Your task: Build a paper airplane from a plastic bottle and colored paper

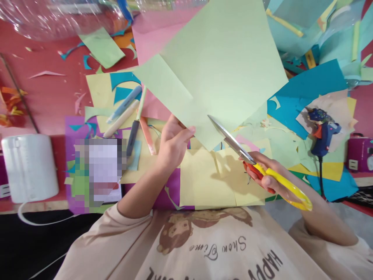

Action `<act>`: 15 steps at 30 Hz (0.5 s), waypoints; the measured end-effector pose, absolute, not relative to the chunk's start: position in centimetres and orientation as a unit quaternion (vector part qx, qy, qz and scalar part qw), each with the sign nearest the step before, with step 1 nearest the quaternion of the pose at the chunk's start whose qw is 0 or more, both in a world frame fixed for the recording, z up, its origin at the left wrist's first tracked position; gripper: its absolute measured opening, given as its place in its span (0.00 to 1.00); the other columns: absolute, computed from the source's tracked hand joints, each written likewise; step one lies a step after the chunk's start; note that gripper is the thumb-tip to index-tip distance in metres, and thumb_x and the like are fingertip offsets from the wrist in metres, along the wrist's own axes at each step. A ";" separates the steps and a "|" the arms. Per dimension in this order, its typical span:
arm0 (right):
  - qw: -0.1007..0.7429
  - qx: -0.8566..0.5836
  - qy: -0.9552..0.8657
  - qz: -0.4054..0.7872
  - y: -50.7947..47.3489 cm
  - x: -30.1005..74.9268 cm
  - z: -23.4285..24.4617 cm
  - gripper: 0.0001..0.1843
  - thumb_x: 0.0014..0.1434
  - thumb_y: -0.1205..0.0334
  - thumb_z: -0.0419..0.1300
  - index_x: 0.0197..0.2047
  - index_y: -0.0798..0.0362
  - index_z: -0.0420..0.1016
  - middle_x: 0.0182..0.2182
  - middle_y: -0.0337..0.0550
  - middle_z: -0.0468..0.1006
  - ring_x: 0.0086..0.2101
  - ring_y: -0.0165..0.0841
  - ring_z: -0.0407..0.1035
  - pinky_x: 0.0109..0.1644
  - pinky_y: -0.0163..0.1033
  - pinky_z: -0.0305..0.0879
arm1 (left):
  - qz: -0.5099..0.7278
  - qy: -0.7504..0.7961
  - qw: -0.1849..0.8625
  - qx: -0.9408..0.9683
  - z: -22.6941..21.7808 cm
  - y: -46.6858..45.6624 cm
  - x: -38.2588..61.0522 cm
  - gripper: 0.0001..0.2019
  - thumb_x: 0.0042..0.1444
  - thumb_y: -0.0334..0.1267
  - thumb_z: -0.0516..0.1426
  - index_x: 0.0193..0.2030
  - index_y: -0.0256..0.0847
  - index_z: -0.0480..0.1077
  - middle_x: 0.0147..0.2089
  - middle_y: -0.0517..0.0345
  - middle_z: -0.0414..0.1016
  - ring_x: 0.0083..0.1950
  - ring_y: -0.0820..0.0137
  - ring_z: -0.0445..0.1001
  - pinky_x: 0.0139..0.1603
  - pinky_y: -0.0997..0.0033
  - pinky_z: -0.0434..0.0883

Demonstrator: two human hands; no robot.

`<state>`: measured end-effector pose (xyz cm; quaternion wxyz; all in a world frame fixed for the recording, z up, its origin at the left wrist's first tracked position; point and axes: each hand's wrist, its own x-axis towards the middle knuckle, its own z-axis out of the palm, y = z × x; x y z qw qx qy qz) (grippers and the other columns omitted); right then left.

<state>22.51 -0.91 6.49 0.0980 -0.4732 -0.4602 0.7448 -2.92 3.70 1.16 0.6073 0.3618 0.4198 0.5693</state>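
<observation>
My left hand (pixel 172 144) pinches the lower edge of a large pale green paper sheet (pixel 221 66) and holds it up over the table. My right hand (pixel 269 175) grips scissors (pixel 256 163) with yellow and red handles. The steel blades point up and left, and their tips touch the green sheet's lower edge just right of my left thumb. Pale yellow paper sheets (pixel 210 182) lie flat under both hands.
Coloured paper and scraps cover the red table (pixel 43 93). Several pens and markers (pixel 128 112) lie left of my left hand. A blue glue gun (pixel 322 132) rests at right. A white roll (pixel 29 167) stands at far left, with clear plastic (pixel 58 15) at the top.
</observation>
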 end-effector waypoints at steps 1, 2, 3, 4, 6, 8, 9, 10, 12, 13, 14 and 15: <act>0.093 -0.476 -0.460 0.743 -0.9 22.5 6.6 0.41 0.48 0.28 0.59 0.55 0.48 0.63 0.28 0.34 0.58 0.21 0.22 0.46 0.17 0.30 0.45 | 0.572 0.417 0.608 0.361 1.2 3.7 -2.9 0.13 0.48 0.33 0.60 0.42 0.45 0.69 0.40 0.57 0.78 0.52 0.62 0.76 0.49 0.63 0.76; 0.087 -0.480 -0.460 0.742 -0.9 22.5 6.7 0.42 0.48 0.28 0.59 0.55 0.49 0.62 0.28 0.34 0.58 0.21 0.22 0.46 0.18 0.30 0.46 | 0.574 0.415 0.607 0.360 1.2 3.7 -2.9 0.13 0.48 0.33 0.60 0.42 0.45 0.69 0.40 0.58 0.78 0.52 0.62 0.76 0.50 0.63 0.75; 0.082 -0.485 -0.459 0.740 -0.9 22.5 6.8 0.42 0.48 0.27 0.59 0.55 0.49 0.62 0.28 0.34 0.58 0.21 0.22 0.47 0.18 0.30 0.47 | 0.575 0.415 0.607 0.359 1.2 3.7 -2.8 0.13 0.48 0.32 0.60 0.42 0.45 0.68 0.40 0.58 0.78 0.52 0.62 0.76 0.51 0.62 0.75; 0.079 -0.490 -0.458 0.738 -0.9 22.5 6.8 0.42 0.48 0.27 0.58 0.55 0.49 0.62 0.28 0.34 0.58 0.21 0.22 0.47 0.18 0.30 0.47 | 0.574 0.416 0.608 0.358 1.2 3.7 -2.8 0.14 0.48 0.32 0.60 0.42 0.45 0.69 0.40 0.58 0.78 0.52 0.62 0.76 0.52 0.62 0.75; 0.082 -0.491 -0.461 0.734 -1.0 22.6 6.7 0.42 0.49 0.28 0.59 0.56 0.49 0.62 0.28 0.33 0.58 0.21 0.22 0.46 0.18 0.30 0.47 | 0.572 0.415 0.612 0.354 1.2 3.7 -2.8 0.14 0.47 0.32 0.60 0.42 0.45 0.69 0.39 0.58 0.78 0.52 0.62 0.76 0.53 0.61 0.74; 0.091 -0.488 -0.464 0.734 -1.2 22.8 6.5 0.40 0.50 0.30 0.60 0.56 0.50 0.62 0.27 0.33 0.58 0.21 0.22 0.45 0.18 0.30 0.45 | 0.567 0.414 0.618 0.354 1.2 3.7 -2.8 0.13 0.48 0.32 0.60 0.42 0.44 0.70 0.38 0.58 0.78 0.52 0.62 0.76 0.53 0.61 0.74; 0.094 -0.486 -0.463 0.735 -1.2 22.9 6.3 0.40 0.50 0.31 0.60 0.56 0.50 0.62 0.27 0.33 0.58 0.21 0.22 0.45 0.18 0.30 0.45 | 0.565 0.413 0.621 0.354 1.2 3.6 -2.8 0.12 0.48 0.32 0.60 0.41 0.43 0.70 0.38 0.57 0.79 0.52 0.62 0.76 0.53 0.61 0.74; 0.095 -0.486 -0.462 0.735 -1.3 23.0 6.2 0.40 0.50 0.31 0.61 0.56 0.50 0.62 0.27 0.33 0.57 0.21 0.22 0.45 0.18 0.30 0.44 | 0.563 0.412 0.623 0.354 1.2 3.6 -2.8 0.11 0.48 0.32 0.60 0.40 0.43 0.70 0.38 0.57 0.79 0.52 0.62 0.77 0.52 0.60 0.74; 0.095 -0.494 -0.462 0.730 -1.4 23.0 6.2 0.40 0.50 0.31 0.61 0.55 0.50 0.62 0.27 0.33 0.57 0.22 0.23 0.46 0.18 0.31 0.43 | 0.559 0.412 0.628 0.351 1.2 3.6 -2.7 0.10 0.47 0.33 0.61 0.39 0.43 0.70 0.37 0.57 0.79 0.51 0.61 0.77 0.51 0.61 0.75; 0.093 -0.501 -0.464 0.725 -1.4 23.0 6.2 0.39 0.50 0.31 0.61 0.55 0.50 0.62 0.27 0.34 0.56 0.23 0.24 0.47 0.19 0.31 0.42 | 0.558 0.413 0.630 0.350 1.2 3.6 -2.7 0.10 0.46 0.34 0.61 0.38 0.43 0.70 0.37 0.57 0.79 0.50 0.61 0.77 0.50 0.61 0.75; 0.089 -0.506 -0.467 0.720 -1.4 23.0 6.4 0.38 0.50 0.32 0.60 0.55 0.50 0.62 0.28 0.34 0.56 0.24 0.25 0.47 0.19 0.31 0.42 | 0.556 0.417 0.630 0.348 1.2 3.7 -2.6 0.11 0.45 0.34 0.61 0.38 0.43 0.71 0.37 0.57 0.79 0.49 0.61 0.78 0.49 0.62 0.76; 0.083 -0.509 -0.470 0.716 -1.4 23.0 6.5 0.38 0.51 0.32 0.60 0.55 0.50 0.62 0.27 0.34 0.55 0.24 0.25 0.47 0.20 0.31 0.42 | 0.554 0.423 0.628 0.346 1.2 3.7 -2.6 0.11 0.44 0.34 0.62 0.37 0.43 0.71 0.36 0.57 0.79 0.48 0.61 0.78 0.47 0.62 0.76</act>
